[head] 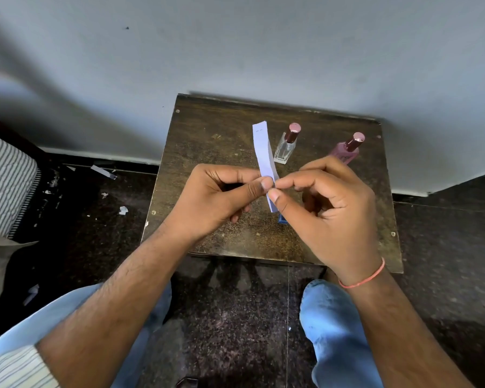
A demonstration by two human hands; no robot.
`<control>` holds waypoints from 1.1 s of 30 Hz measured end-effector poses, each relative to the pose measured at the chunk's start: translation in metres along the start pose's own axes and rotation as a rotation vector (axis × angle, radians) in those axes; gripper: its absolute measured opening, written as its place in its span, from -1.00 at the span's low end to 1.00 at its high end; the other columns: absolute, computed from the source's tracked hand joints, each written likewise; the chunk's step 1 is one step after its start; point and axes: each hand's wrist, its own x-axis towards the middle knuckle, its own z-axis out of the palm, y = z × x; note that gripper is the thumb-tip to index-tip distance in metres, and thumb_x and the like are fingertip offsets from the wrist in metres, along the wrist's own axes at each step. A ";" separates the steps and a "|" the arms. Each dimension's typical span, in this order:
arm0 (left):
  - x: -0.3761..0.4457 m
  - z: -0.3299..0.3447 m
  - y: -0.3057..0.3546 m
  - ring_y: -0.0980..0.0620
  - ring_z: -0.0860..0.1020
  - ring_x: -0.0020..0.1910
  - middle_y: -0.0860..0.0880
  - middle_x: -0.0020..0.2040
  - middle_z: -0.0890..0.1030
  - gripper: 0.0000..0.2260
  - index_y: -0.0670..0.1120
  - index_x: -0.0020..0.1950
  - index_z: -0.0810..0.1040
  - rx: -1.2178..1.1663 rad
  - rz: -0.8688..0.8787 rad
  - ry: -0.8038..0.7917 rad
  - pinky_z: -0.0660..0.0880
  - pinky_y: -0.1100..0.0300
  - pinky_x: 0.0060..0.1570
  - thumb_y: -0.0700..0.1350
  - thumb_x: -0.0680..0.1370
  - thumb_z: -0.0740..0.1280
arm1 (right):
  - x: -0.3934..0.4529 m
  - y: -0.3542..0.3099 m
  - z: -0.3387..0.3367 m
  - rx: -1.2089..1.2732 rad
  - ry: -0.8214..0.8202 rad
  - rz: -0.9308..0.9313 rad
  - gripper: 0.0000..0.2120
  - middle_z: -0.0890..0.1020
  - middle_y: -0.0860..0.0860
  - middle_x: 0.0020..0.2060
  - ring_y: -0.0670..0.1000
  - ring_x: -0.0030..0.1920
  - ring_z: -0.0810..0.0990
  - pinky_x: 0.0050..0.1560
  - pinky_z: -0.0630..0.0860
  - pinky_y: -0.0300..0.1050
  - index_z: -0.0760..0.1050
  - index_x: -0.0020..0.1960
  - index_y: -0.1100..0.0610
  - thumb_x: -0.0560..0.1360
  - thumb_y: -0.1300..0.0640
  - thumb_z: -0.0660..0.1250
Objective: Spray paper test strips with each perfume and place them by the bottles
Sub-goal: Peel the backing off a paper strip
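Both hands pinch one paper test strip [263, 152] above the counter [202, 141]: left hand [221, 197] and right hand [328, 208] fingers closed on its lower end; no spraying yet; next: free one hand, uncap the clear bottle [286, 145] or pink bottle [347, 149].

The left half of the table [196, 141] lies bare — I could pass there; on the right the clear bottle [285, 147] and pink bottle [345, 152] stand in my way.
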 end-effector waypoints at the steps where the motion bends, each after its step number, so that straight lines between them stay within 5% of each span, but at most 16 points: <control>1: 0.000 0.000 0.000 0.12 0.49 -0.42 0.10 -0.31 0.71 -0.90 -0.17 0.06 0.78 0.013 0.012 -0.009 0.43 0.23 -0.51 -0.20 0.60 0.48 | -0.001 0.000 0.001 0.022 -0.012 0.023 -0.92 0.63 0.02 -0.16 -0.07 -0.34 0.54 -0.30 0.48 -0.17 0.76 -0.02 0.13 0.53 0.17 0.63; 8: -0.002 0.000 0.002 0.14 0.53 -0.40 0.12 -0.30 0.68 -0.85 -0.21 0.10 0.75 0.069 0.049 -0.064 0.45 0.24 -0.48 -0.19 0.64 0.41 | -0.002 -0.001 0.002 0.177 -0.068 0.191 -0.89 0.68 0.02 -0.23 -0.02 -0.36 0.53 -0.32 0.47 -0.16 0.75 -0.04 0.12 0.54 0.08 0.59; 15: 0.000 0.000 0.000 -0.13 0.59 -0.33 -0.02 -0.20 0.74 -0.89 -0.11 0.09 0.76 0.042 0.064 -0.008 0.54 0.06 -0.46 -0.19 0.64 0.43 | -0.001 -0.002 -0.003 0.518 -0.130 0.486 -0.86 0.60 -0.12 -0.47 -0.11 -0.50 0.41 -0.46 0.33 -0.32 0.70 -0.13 0.13 0.58 0.30 0.53; 17: 0.001 0.000 0.000 -0.24 0.62 -0.24 -0.12 -0.08 0.77 -0.87 -0.10 0.14 0.74 0.040 0.074 -0.020 0.58 -0.06 -0.34 -0.24 0.66 0.42 | -0.001 -0.005 -0.004 0.548 -0.160 0.518 -0.89 0.68 0.05 -0.39 -0.01 -0.50 0.43 -0.48 0.34 -0.31 0.70 -0.12 0.20 0.59 0.31 0.51; 19: 0.001 0.002 0.002 -0.05 0.69 -0.14 -0.17 0.02 0.77 -0.84 -0.17 0.21 0.70 0.003 0.077 -0.060 0.63 0.04 -0.19 -0.27 0.66 0.40 | -0.001 -0.007 -0.004 0.550 -0.191 0.517 -0.89 0.69 0.21 -0.35 0.04 -0.51 0.45 -0.48 0.36 -0.30 0.70 -0.12 0.23 0.59 0.31 0.51; 22: 0.001 0.003 0.004 -0.09 0.73 0.04 -0.24 0.15 0.75 -0.77 -0.20 0.33 0.63 -0.050 0.119 -0.099 0.64 0.09 -0.01 -0.30 0.67 0.37 | 0.000 -0.011 -0.005 0.560 -0.231 0.531 -0.89 0.71 0.06 -0.37 0.03 -0.52 0.45 -0.48 0.36 -0.31 0.70 -0.12 0.25 0.59 0.34 0.50; 25: 0.001 0.003 0.006 -0.08 0.73 0.16 -0.21 0.19 0.75 -0.69 -0.20 0.43 0.55 -0.044 0.189 -0.082 0.64 0.10 0.15 -0.33 0.68 0.32 | 0.000 -0.019 -0.004 0.634 -0.268 0.576 -0.94 0.81 0.13 -0.22 -0.03 -0.54 0.44 -0.50 0.36 -0.33 0.66 -0.08 0.34 0.58 0.40 0.48; 33: 0.003 0.002 0.005 -0.02 0.67 -0.04 -0.17 -0.04 0.70 -0.73 -0.12 0.39 0.60 0.111 0.239 -0.014 0.64 0.10 0.03 -0.31 0.73 0.27 | 0.000 -0.024 -0.002 0.675 -0.368 0.705 -0.87 0.82 0.18 -0.13 0.02 -0.52 0.50 -0.54 0.33 -0.21 0.69 0.14 0.22 0.60 0.33 0.49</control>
